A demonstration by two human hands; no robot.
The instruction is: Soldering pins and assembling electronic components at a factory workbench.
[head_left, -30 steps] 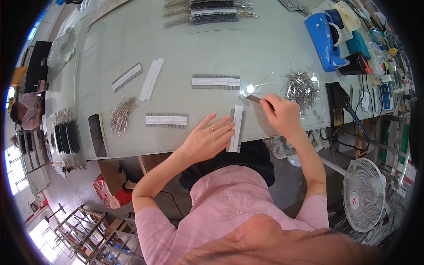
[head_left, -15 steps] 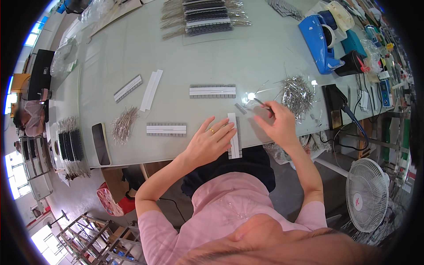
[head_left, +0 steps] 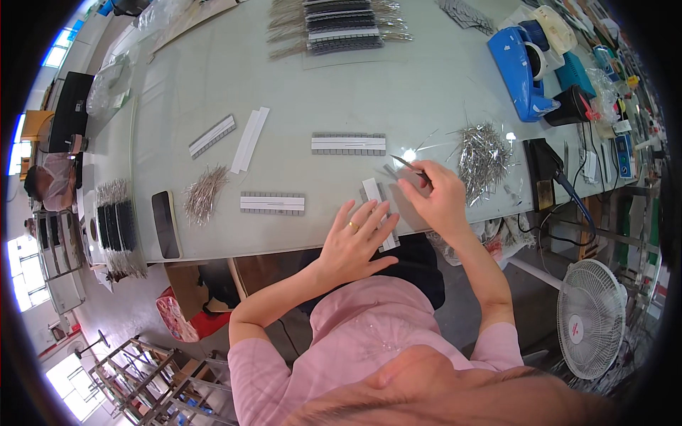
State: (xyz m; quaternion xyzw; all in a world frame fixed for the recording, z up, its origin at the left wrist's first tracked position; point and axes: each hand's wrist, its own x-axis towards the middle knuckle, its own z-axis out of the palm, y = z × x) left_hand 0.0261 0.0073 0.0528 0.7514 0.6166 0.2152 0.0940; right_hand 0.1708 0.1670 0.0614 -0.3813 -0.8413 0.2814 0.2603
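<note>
My left hand [head_left: 353,245] lies with its fingers spread over a grey segmented strip with a white band [head_left: 371,189] at the table's front edge. The strip stands tilted, its far end showing beyond my fingers. My right hand [head_left: 442,202] is closed on dark, pointed tweezers [head_left: 405,163], whose tip points far and left. Just left of the tweezers lies a small grey piece [head_left: 388,171]. A similar strip [head_left: 348,144] rests beyond my hands, with thin pins on its white band. Another strip [head_left: 272,204] is left of my left hand. To the right, thin silvery wire pins [head_left: 484,165] form a heap.
At the left are a smaller pin heap [head_left: 206,195], white strips [head_left: 250,140], a short strip [head_left: 212,136] and a phone [head_left: 165,224]. Stacked strips with wires [head_left: 342,32] sit at the far side. A blue tape dispenser [head_left: 515,74] and a fan [head_left: 595,319] are at the right.
The strip under my left hand has turned so its far end leans left, and that hand's fingers have spread. The tweezers now show more clearly, pointing far-left. The whole view has shifted slightly.
</note>
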